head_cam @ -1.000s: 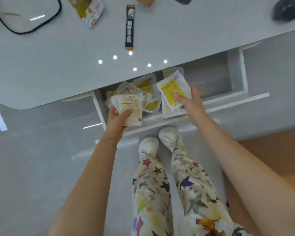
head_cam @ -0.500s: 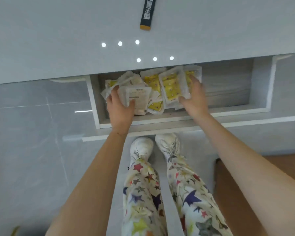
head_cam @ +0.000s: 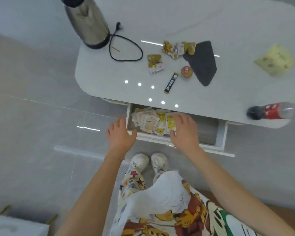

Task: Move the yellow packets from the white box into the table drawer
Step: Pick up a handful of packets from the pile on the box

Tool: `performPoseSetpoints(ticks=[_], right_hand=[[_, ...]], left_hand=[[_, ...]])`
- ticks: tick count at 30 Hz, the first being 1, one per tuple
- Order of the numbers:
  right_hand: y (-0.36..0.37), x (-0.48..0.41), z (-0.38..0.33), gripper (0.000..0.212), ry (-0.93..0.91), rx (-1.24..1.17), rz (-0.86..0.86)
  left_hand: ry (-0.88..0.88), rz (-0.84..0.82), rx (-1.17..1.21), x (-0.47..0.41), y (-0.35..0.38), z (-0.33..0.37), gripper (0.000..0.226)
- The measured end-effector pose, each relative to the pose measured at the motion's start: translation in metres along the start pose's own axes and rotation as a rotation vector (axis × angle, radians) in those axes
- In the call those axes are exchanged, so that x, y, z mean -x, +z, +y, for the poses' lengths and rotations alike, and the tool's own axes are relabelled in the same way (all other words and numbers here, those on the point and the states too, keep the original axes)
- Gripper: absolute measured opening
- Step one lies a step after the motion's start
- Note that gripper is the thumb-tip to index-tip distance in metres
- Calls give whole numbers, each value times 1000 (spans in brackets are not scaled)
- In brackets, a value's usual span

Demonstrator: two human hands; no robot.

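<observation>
The table drawer [head_cam: 220, 133] stands pulled out under the white tabletop. A heap of yellow and white packets [head_cam: 150, 122] lies in its left half. My left hand [head_cam: 120, 135] hovers over the drawer's left front corner with fingers spread and holds nothing. My right hand [head_cam: 184, 132] is over the drawer's front edge, fingers loosely spread above the rightmost yellow packet [head_cam: 170, 124], with nothing gripped. A corner of the white box [head_cam: 15, 225] shows at the bottom left on the floor.
On the tabletop [head_cam: 109, 79] stand a steel kettle [head_cam: 87, 23] with a black cord [head_cam: 126, 48], several snack wrappers [head_cam: 155, 63], a black stick sachet [head_cam: 171, 82], a dark cloth [head_cam: 203, 62] and a lying cola bottle [head_cam: 272, 111]. My feet [head_cam: 148, 162] are right below the drawer.
Both hands have let go of their packets, which now lie in the drawer, and have drawn back toward me. The view has lifted and shows more tabletop.
</observation>
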State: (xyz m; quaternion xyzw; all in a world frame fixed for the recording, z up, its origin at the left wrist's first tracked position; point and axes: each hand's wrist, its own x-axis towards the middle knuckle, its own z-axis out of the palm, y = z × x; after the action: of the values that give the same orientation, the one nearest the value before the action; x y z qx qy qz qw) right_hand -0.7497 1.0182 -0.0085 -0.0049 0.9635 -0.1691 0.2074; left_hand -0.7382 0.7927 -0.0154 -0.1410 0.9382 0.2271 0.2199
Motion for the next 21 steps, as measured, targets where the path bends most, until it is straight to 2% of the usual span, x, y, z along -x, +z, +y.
performPoseSetpoints(ticks=[4,9,17,21], right_hand=[[-71,21,-72,62,-226,114,55],[-113,42,-181,62,-489,145,88],[-90,96,-369,62,-818,279,3],[-55,132,-455,68,-974,359,-42]], left_hand=[[-38,179,37,51,-92,-31,64],[-155,335,35,117,-169,-92,65],[-415,464,89,229,-236,-217,77],[-529,561,116,291,-251,-289,72]])
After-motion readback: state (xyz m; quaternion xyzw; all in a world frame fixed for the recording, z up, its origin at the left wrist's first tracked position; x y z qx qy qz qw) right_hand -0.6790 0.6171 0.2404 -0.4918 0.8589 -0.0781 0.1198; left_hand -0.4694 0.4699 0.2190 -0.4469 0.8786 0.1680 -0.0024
